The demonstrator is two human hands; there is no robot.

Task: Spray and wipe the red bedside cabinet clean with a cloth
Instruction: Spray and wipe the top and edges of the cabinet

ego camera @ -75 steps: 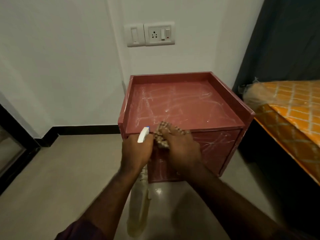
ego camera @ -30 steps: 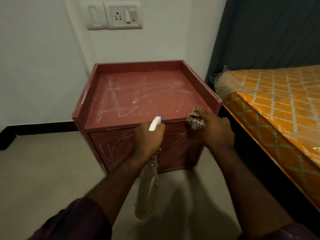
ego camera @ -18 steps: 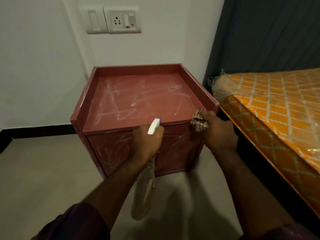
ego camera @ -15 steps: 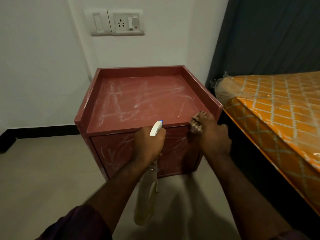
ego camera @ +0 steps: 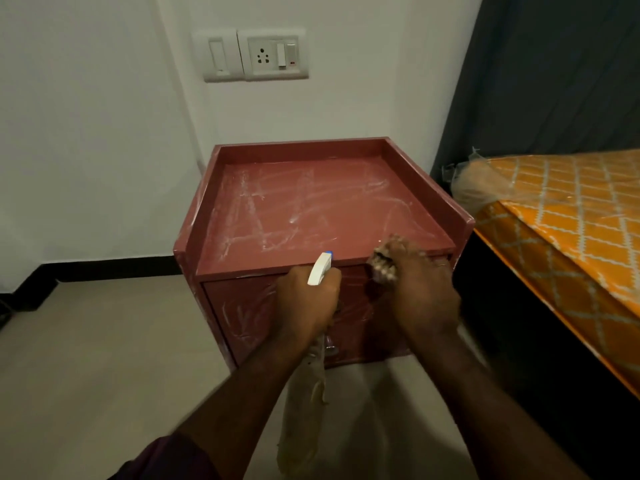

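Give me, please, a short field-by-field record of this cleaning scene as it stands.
Cabinet: red raised-rim bedside cabinet, top and front streaked with white smears
Left hand: grips clear spray bottle with white nozzle, in front of the cabinet front
Right hand: holds crumpled brown checked cloth against the front top edge, near the right corner
Beside: orange patterned mattress on the right; white wall socket above

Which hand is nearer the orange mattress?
Right. The right hand, gripping the cloth, is left of the orange mattress; the left hand, holding the spray bottle, is farther left.
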